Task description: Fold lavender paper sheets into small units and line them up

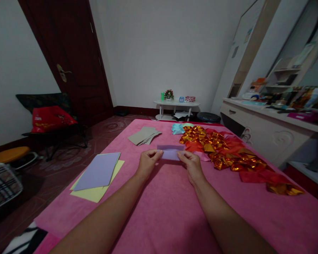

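Between my two hands is a small sheet of purple paper (171, 154), held up just over the pink cloth; a darker band runs along its far edge. My left hand (149, 160) pinches its left end between thumb and fingers. At the right end, my right hand (191, 163) grips it the same way. To the left lies a stack of larger purple sheets (98, 171) on top of yellow sheets (91, 195). Fanned-out grey sheets (144, 135) rest beyond my left hand.
Crumpled gold foil pieces (222, 148) and red pieces (254, 176) spread along the right side of the pink-covered surface (169, 211). Light blue pieces (177, 128) lie at the far end. A white dresser (265, 123) stands to the right, a chair with a red bag (51, 118) to the left.
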Action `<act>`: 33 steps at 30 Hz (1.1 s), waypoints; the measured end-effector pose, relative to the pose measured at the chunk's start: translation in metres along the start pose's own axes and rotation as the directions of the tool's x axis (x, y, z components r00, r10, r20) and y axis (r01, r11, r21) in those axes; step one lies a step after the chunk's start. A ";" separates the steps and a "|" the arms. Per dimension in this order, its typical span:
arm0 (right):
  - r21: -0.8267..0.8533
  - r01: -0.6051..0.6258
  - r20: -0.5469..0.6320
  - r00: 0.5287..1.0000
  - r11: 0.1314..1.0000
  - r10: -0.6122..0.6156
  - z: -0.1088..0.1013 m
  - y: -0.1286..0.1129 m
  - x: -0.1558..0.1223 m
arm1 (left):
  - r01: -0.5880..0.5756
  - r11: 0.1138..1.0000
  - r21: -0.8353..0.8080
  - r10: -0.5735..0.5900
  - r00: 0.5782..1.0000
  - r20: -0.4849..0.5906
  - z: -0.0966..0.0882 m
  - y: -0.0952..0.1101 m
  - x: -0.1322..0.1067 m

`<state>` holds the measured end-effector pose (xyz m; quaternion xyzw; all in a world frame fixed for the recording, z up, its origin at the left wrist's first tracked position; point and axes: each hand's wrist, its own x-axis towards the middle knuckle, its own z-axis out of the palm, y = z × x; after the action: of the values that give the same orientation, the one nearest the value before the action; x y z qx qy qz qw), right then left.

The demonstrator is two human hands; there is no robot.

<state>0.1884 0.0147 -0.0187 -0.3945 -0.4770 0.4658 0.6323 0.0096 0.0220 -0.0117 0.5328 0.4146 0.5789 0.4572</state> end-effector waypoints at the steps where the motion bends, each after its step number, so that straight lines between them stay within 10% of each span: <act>1: 0.001 0.002 -0.007 1.000 1.000 -0.002 0.000 0.001 0.000 | 0.014 1.000 -0.022 -0.015 1.000 -0.014 0.000 -0.001 0.000; 33: -0.051 0.061 0.011 0.998 0.997 -0.060 0.001 -0.006 -0.003 | 0.117 0.908 -0.403 -0.119 0.993 0.019 0.001 0.008 -0.003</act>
<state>0.1881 0.0104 -0.0135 -0.3938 -0.5036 0.4358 0.6335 0.0101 0.0167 -0.0045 0.3994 0.3191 0.6248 0.5902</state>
